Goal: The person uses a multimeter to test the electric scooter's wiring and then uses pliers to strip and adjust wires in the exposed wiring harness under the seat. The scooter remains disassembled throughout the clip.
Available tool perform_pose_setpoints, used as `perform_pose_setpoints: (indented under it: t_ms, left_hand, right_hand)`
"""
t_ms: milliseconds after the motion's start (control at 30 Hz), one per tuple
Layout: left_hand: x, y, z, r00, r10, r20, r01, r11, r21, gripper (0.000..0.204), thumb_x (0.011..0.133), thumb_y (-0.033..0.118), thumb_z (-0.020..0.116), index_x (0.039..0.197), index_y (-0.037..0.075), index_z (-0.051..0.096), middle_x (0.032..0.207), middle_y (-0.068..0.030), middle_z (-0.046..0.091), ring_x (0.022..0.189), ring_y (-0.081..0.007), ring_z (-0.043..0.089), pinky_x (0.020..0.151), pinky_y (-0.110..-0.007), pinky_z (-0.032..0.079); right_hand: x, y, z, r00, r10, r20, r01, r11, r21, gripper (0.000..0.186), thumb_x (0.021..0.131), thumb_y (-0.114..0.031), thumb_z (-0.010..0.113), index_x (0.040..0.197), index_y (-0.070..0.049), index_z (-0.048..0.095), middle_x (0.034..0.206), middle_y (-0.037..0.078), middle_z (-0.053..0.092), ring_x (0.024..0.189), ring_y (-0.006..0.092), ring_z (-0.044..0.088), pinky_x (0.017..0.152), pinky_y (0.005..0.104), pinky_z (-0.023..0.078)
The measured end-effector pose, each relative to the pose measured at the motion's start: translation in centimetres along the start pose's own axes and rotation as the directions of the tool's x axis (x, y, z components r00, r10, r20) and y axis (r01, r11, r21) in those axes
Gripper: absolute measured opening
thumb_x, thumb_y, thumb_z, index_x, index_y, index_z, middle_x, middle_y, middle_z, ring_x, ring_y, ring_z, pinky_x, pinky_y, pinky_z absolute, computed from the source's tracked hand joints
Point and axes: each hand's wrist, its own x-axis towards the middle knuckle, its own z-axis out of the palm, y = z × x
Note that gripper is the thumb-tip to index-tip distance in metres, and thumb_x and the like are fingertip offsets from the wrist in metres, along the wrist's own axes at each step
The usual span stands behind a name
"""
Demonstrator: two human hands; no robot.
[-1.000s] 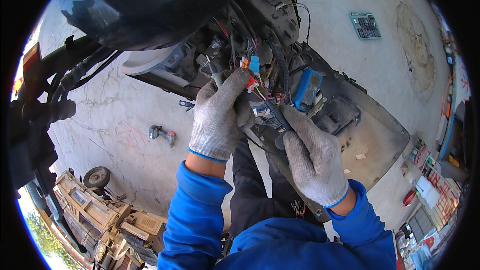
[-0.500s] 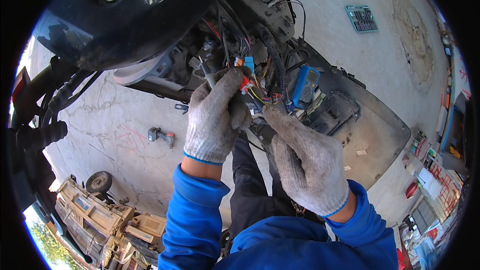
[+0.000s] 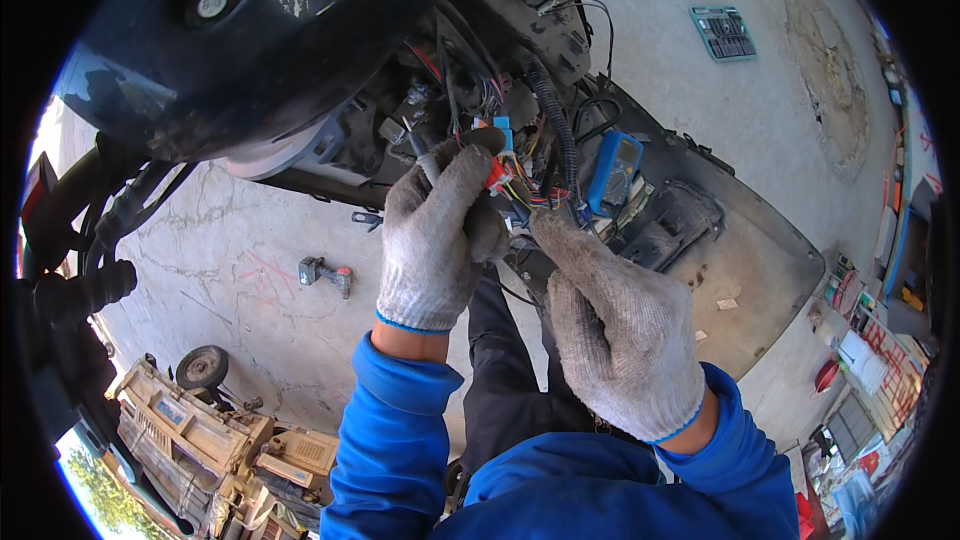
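My gloved left hand [image 3: 435, 240] is closed round a grey pen-like probe [image 3: 421, 155], tip upward, and a red connector [image 3: 496, 177] with coloured wires. Orange and light-blue connectors [image 3: 503, 134] sit just above. My gloved right hand [image 3: 620, 340] is closed, fingertips at a dark probe [image 3: 520, 206] among the wires below the red connector; its grip is partly hidden. A blue multimeter [image 3: 615, 172] lies right of the corrugated harness [image 3: 555, 120], on the opened vehicle body [image 3: 760, 280].
A dark glossy panel [image 3: 230, 50] overhangs top left, with dark tubes and cables [image 3: 110, 220] left. On the concrete floor are a drill [image 3: 325, 275] and socket set [image 3: 722, 32]. A tan vehicle [image 3: 210, 440] stands lower left; assorted items [image 3: 850, 360] line the right.
My right hand's fingertips have moved up and left along the dark probe toward the wires, hiding more of it. My left hand stays at the connectors with only slight movement.
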Motion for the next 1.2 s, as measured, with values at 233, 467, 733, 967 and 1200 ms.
perform_pose_setpoints:
  t_ms: [233, 467, 733, 967, 1200]
  left_hand:
    - [0.4, -0.6, -0.8, 1.0, 0.015, -0.009, -0.014, 0.999, 0.042, 0.035, 0.108, 0.028, 0.061, 0.123, -0.002, 0.069, 0.067, -0.0038, 0.061, 0.045, -0.0102, 0.042, 0.048, -0.028, 0.037]
    - [0.2, -0.9, -0.4, 0.999, 0.04, 0.034, -0.039, 0.998, -0.042, 0.033, 0.108, 0.03, 0.061, 0.119, -0.001, 0.068, 0.095, -0.0151, 0.077, 0.049, -0.0105, 0.05, 0.049, -0.029, 0.043]
    - [0.3, -1.8, -0.6, 0.998, 0.058, 0.015, -0.056, 0.993, -0.1, 0.031, 0.109, 0.027, 0.061, 0.118, -0.002, 0.068, 0.097, -0.0133, 0.074, 0.076, -0.0184, 0.07, 0.067, -0.032, 0.06]
    - [0.3, -2.0, -0.7, 0.998, 0.052, 0.042, -0.047, 0.991, -0.122, 0.03, 0.109, 0.026, 0.061, 0.118, -0.002, 0.067, 0.099, -0.0127, 0.072, 0.083, -0.0217, 0.072, 0.072, -0.033, 0.061]
    - [0.3, -2.2, -0.9, 0.999, 0.034, 0.019, -0.032, 0.994, -0.105, 0.03, 0.109, 0.026, 0.062, 0.12, -0.002, 0.066, 0.1, -0.0124, 0.072, 0.084, -0.021, 0.072, 0.075, -0.033, 0.062]
  right_hand:
    - [0.4, -1.3, -0.8, 0.984, 0.142, 0.111, -0.144, 0.99, 0.005, 0.035, 0.093, 0.003, 0.065, 0.128, 0.007, 0.068, 0.109, 0.027, 0.075, 0.094, 0.0365, 0.077, 0.078, 0.0368, 0.061]
    - [0.1, -0.6, 0.3, 0.993, 0.113, 0.041, -0.115, 0.993, 0.033, 0.03, 0.093, 0.004, 0.066, 0.123, 0.008, 0.07, 0.114, 0.028, 0.075, 0.104, 0.0383, 0.077, 0.087, 0.0377, 0.062]
    - [0.4, -0.2, 0.5, 0.993, 0.085, 0.078, -0.081, 0.995, -0.055, 0.03, 0.092, 0.004, 0.067, 0.121, 0.007, 0.071, 0.114, 0.026, 0.075, 0.101, 0.0406, 0.076, 0.086, 0.0406, 0.062]
    - [0.3, 0.5, 0.8, 0.991, 0.08, 0.111, -0.068, 0.992, -0.105, 0.03, 0.092, 0.005, 0.065, 0.121, 0.006, 0.071, 0.116, 0.024, 0.075, 0.1, 0.04, 0.075, 0.084, 0.041, 0.062]
    - [0.3, 1.0, 1.0, 0.989, 0.077, 0.127, -0.069, 0.995, -0.065, 0.033, 0.092, 0.004, 0.065, 0.125, 0.005, 0.069, 0.116, 0.024, 0.074, 0.098, 0.0401, 0.075, 0.081, 0.041, 0.062]
